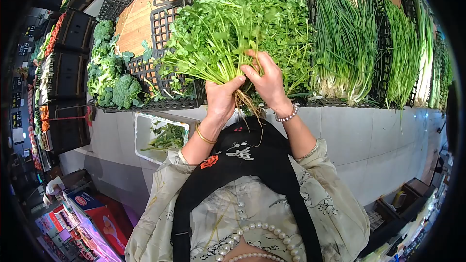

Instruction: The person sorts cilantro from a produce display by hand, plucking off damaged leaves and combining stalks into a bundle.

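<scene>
My left hand [222,98] is closed around the lower stems of a bunch of coriander [221,63], with thin brownish roots [248,101] hanging below the fist. Close beside it, my right hand [268,80] has its thumb and fingers pinched together on a coriander stem at the right side of the bunch. The exact grip of the right fingertips is partly hidden by leaves. Behind both hands, more loose coriander [286,34] fills a black plastic crate, and the held leaves overlap that pile.
Broccoli [127,91] lies left of the crate. Green onions [344,43] and other long greens [402,51] stand in crates to the right. Below the display, a white bin [138,138] holds leafy scraps [167,136]. A red box [104,223] is at lower left.
</scene>
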Available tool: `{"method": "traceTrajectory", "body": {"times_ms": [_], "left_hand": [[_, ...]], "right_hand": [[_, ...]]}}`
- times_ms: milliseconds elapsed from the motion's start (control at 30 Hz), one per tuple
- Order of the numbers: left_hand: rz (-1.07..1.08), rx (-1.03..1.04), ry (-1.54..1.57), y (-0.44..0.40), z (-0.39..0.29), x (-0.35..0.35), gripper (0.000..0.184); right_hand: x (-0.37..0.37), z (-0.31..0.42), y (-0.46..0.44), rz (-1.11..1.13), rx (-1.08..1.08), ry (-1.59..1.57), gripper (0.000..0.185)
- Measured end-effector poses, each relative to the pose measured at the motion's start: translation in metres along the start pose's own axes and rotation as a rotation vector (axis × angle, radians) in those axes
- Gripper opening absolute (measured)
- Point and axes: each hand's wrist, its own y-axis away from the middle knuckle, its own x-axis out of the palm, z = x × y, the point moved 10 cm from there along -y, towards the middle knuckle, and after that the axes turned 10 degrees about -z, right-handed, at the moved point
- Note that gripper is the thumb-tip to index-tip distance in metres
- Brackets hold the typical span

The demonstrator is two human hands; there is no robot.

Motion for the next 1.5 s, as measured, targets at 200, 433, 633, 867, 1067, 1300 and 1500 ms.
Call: {"method": "traceTrajectory", "body": {"times_ms": [200,433,633,867,1067,1300,1500], "left_hand": [[0.04,-0.031,0.007,-0.003,0.002,-0.004,0.028],[-0.008,0.033,-0.03,-0.006,-0.004,-0.008,0.03],[-0.024,0.041,-0.085,-0.007,-0.001,-0.008,0.032],[-0.038,0.093,-0.094,-0.006,-0.005,-0.012,0.035],[-0.006,0.152,-0.17,-0.004,-0.009,-0.003,0.034],[-0.026,0.15,-0.069,-0.002,-0.014,-0.008,0.036],[-0.05,0.174,-0.054,0.001,-0.011,-0.006,0.039]], "right_hand": [[0.004,-0.028,0.003,0.115,0.24,-0.215,0.013],[-0.061,-0.034,-0.021,-0.308,0.399,-0.744,0.01],[-0.069,-0.001,-0.028,-0.331,0.25,-0.93,0.01],[-0.06,-0.002,-0.038,-0.109,0.307,-0.599,0.013],[0.012,0.019,-0.014,0.126,0.103,0.004,0.021],[-0.015,0.038,-0.014,-0.086,-0.248,0.049,0.013],[0.002,-0.026,-0.014,-0.023,0.431,-0.338,0.012]]}}
